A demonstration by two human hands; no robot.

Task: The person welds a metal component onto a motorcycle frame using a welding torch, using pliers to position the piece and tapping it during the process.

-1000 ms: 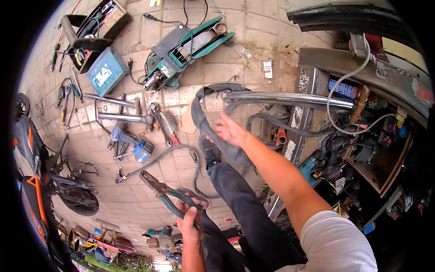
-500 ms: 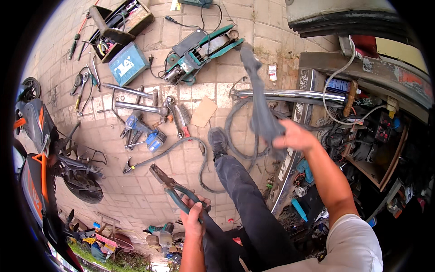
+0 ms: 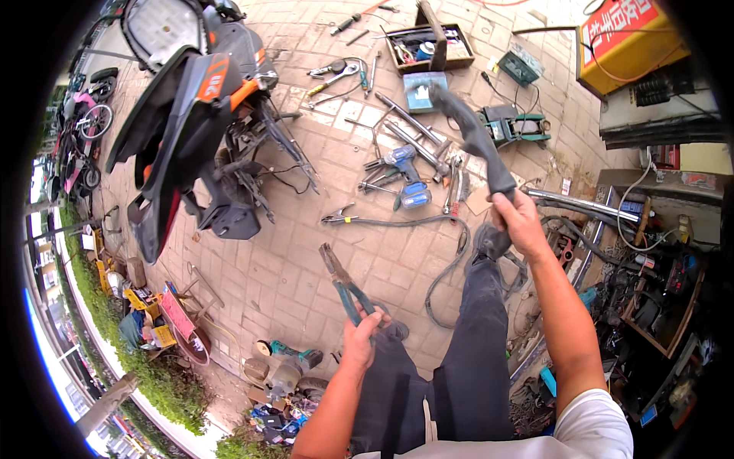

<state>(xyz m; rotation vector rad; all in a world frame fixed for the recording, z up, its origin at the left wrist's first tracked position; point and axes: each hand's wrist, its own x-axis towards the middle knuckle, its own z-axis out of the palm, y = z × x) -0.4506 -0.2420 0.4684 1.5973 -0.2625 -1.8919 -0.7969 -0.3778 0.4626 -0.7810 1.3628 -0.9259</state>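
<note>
My left hand (image 3: 361, 342) grips a pair of large pliers (image 3: 341, 281) by the green handles. The worn metal jaws point up and away from me, slightly apart. In my right hand (image 3: 523, 220) is a long, dark grey part (image 3: 479, 141), slightly bent. I grasp it at its near end, and its far end tilts up to the left; its exact kind is unclear. Below the part, on the paving, lie a blue cordless power tool (image 3: 410, 183) and a metal tube frame (image 3: 417, 149). A cable with a clamp (image 3: 394, 222) runs between my two hands.
An orange-and-black motorcycle (image 3: 218, 103) stands at the left. Farther off sit an open toolbox (image 3: 459, 55), a blue case (image 3: 419, 90) and a green machine (image 3: 527, 125). Cluttered parts and a wooden tray (image 3: 664, 314) fill the right side. A green power tool (image 3: 290, 356) lies near left.
The view has swung left, bringing more of the motorcycle into sight. Both hands keep their hold, on the pliers and on the dark grey part.
</note>
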